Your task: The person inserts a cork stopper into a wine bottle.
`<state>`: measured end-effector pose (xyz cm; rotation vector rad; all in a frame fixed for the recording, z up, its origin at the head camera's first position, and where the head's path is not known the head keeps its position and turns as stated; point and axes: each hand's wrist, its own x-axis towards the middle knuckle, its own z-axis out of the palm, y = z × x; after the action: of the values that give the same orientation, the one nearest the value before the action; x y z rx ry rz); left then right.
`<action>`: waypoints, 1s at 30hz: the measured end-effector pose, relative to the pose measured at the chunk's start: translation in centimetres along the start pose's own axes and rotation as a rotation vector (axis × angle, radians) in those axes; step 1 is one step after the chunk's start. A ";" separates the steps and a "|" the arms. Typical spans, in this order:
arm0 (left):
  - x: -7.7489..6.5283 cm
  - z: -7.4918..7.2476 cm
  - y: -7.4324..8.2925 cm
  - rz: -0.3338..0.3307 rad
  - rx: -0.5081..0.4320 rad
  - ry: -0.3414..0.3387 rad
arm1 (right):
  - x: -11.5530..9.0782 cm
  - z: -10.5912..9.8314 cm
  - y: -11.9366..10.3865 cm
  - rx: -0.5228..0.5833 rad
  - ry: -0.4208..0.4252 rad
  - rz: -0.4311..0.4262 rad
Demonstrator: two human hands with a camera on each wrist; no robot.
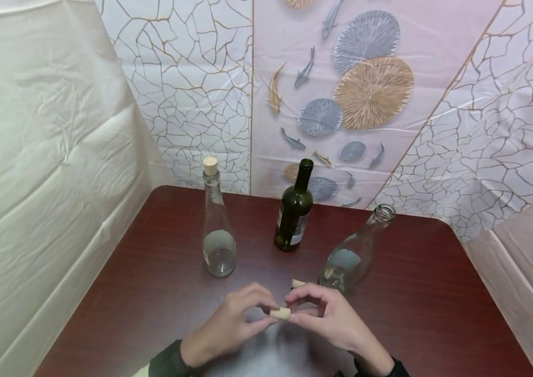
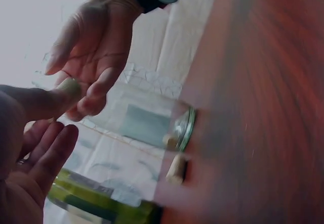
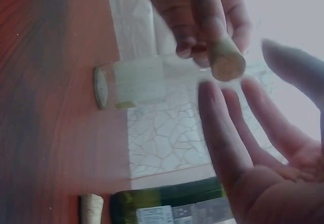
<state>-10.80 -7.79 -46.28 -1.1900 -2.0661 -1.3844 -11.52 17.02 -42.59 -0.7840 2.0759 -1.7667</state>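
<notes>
A small cork (image 1: 280,313) is pinched between the thumb and fingers of my left hand (image 1: 233,319). Its round end faces the right hand in the right wrist view. My right hand (image 1: 329,317) is beside that end, thumb and fingers spread apart, with a gap to the cork (image 3: 228,64) in the right wrist view. A second cork (image 1: 297,283) is on the table just beyond the right fingers, partly hidden by them; the left wrist view shows this cork (image 2: 176,169) whole.
At the back left stands a clear bottle (image 1: 219,235) with a cork (image 1: 209,165) in its mouth. An uncorked green bottle (image 1: 294,209) is at the back middle. An uncorked clear bottle (image 1: 358,246) stands right, a cork-like piece (image 2: 169,140) showing at its base. Fabric (image 1: 58,157) hangs around the table.
</notes>
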 end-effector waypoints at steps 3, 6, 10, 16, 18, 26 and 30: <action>-0.3 0.4 0.1 -0.275 -0.274 0.067 | -0.1 0.5 -0.3 -0.002 0.103 -0.093; -0.4 0.6 0.0 -0.518 -0.466 0.116 | -0.2 1.1 -0.6 -0.074 0.188 -0.160; -0.5 0.7 -0.2 -0.685 -0.556 0.110 | -0.2 1.9 -0.8 -0.195 0.226 -0.270; -0.7 0.8 -0.7 -0.752 -0.666 0.085 | 0.2 2.6 -0.5 -0.323 0.227 -0.481; -0.7 0.8 -0.7 -0.757 -0.693 0.084 | 0.2 2.7 -0.5 -0.352 0.233 -0.501; -0.9 1.1 -0.9 -0.748 -0.742 0.069 | 0.4 2.7 -0.2 -0.394 0.233 -0.506; -0.9 1.1 -0.8 -0.771 -0.745 0.065 | 0.4 2.8 -0.2 -0.377 0.227 -0.485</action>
<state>-10.79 -7.37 -47.85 -0.5073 -2.1040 -2.6623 -10.24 14.56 -42.93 -1.3432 2.5843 -1.7741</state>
